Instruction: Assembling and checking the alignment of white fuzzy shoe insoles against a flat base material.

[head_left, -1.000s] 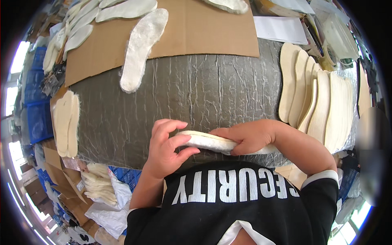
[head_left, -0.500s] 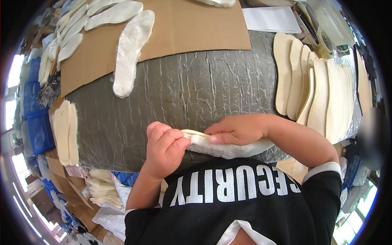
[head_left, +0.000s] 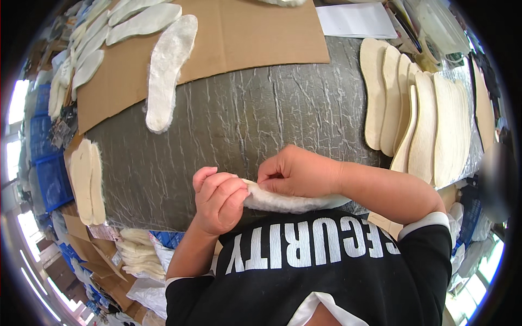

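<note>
Close to my body, at the near edge of the table, I hold a fluffy white insole (head_left: 293, 204), its furry side toward me. My left hand (head_left: 220, 198) is closed around its left end, fingers curled. Farther along, my right hand (head_left: 296, 171) pinches the upper edge with thumb and forefinger; its palm hides part of the far face. Another furry white insole (head_left: 168, 73) lies ahead of my left hand, partly on a cardboard sheet (head_left: 255, 32) and partly on the dark table covering (head_left: 228, 114).
Cream insoles (head_left: 427, 130) stand overlapped in a row at the right. A pair of insoles (head_left: 87, 182) lies at the table's left edge. More white insoles (head_left: 144, 24) rest at the far left. White paper (head_left: 356, 20) and a clear plastic container (head_left: 440, 27) sit at the far right.
My right hand has gone from lying flat along the insole to a raised pinch at its upper edge, slightly left. My left hand keeps its grip on the end.
</note>
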A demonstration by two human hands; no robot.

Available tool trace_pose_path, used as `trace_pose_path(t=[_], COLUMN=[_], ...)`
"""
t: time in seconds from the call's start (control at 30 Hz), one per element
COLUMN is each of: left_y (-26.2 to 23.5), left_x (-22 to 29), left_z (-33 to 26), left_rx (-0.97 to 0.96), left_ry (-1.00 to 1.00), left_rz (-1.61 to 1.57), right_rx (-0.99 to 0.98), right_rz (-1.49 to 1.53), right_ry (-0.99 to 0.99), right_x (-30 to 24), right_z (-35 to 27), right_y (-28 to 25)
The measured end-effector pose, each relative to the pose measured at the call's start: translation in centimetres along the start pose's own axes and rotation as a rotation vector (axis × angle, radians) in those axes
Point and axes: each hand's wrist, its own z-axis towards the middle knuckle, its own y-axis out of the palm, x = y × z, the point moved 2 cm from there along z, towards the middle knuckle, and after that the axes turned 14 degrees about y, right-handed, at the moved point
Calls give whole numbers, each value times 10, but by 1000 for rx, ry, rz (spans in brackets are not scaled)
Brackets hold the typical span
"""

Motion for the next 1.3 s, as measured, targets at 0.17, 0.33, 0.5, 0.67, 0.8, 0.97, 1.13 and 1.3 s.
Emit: trace_pose_path(t=[0.17, 0.33, 0.5, 0.67, 0.8, 0.97, 1.13, 1.3], left_y=[2, 2, -2, -1, -2, -9, -11, -9], left_x=[-4, -6, -3, -4, -3, -1, 6, 18], left_z=[-5, -15, 5, 9, 2, -5, 12, 44], left_rx=[72, 133, 86, -114, -49, 24, -152, -342], left_ry=[-58, -131, -242, -207, -176, -210, -187, -117], left_rz=[-128, -261, -377, -450, -496, -454, -272, -137], right_rx=[19, 73, 111, 124, 69, 147, 376, 393], right_rz=[-165, -717, -791, -789, -777, -900, -920, -900], right_ry=[-69, -119, -152, -190, -98, -23, -115, -133], right_x=[-13, -18, -9, -6, -19, 1, 15, 19], right_z=[-8, -22, -19, -24, -39, -65, -76, -73], right_y=[-1, 10, 12, 15, 2, -11, 2, 7])
